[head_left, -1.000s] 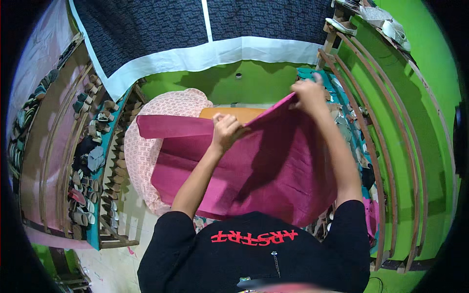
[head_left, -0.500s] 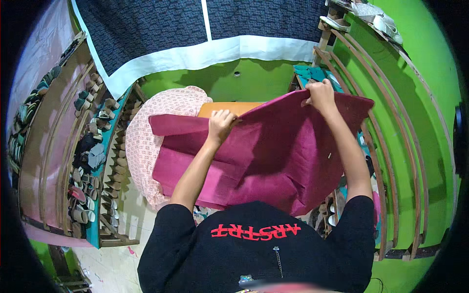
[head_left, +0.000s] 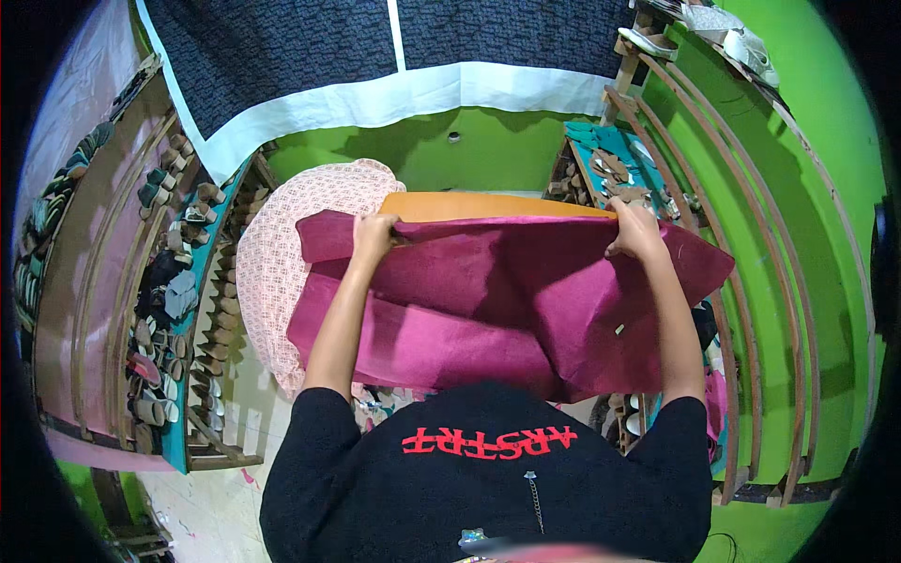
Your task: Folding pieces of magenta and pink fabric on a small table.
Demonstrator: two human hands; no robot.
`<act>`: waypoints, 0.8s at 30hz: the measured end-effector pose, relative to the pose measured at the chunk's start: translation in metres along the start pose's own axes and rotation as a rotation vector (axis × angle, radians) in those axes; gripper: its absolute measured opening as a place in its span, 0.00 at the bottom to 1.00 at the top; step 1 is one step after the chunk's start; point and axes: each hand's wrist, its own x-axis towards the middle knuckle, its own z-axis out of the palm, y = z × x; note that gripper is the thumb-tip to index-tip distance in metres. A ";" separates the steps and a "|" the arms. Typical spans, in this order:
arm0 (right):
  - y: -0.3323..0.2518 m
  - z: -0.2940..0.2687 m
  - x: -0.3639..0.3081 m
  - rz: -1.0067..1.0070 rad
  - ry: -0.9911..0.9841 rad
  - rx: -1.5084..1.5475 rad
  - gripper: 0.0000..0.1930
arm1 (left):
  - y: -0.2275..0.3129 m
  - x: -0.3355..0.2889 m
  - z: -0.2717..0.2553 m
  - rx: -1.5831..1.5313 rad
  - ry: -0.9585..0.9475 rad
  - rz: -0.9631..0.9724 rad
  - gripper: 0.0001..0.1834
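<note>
A large magenta fabric sheet (head_left: 450, 319) hangs creased in front of me, held by its far edge with both hands. My left hand (head_left: 375, 235) is closed on that edge toward the left. Farther right, my right hand (head_left: 635, 230) grips the same edge, its thumb on the near face. Between the hands the edge is drawn almost straight, and the sheet droops toward my body. Just behind it shows the strip of an orange-yellow board or tabletop (head_left: 497, 205), mostly hidden. A pale patterned cloth (head_left: 282, 263) bulges out at the sheet's left side.
Wooden racks with shoes and shoe forms (head_left: 174, 310) line the left. On the right, a teal-topped shelf (head_left: 601, 150) carries cut pieces, beside long wooden rails (head_left: 741, 225) along the green wall. A dark curtain with a white border (head_left: 328, 98) hangs at the back.
My left hand has moved left and my right hand has come down and nearer. The sheet's far edge went from slanted to nearly level, uncovering more of the orange-yellow surface and the teal shelf.
</note>
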 end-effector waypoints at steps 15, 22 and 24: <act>0.072 -0.040 0.155 -0.004 0.841 -0.484 0.07 | -0.027 0.187 -0.100 0.380 0.688 0.077 0.05; 0.090 0.051 0.099 0.044 1.061 -0.201 0.13 | -0.032 0.112 -0.025 0.201 0.864 0.189 0.02; 0.090 0.098 0.062 0.066 0.806 -0.069 0.13 | -0.021 0.058 -0.001 0.226 0.625 0.194 0.03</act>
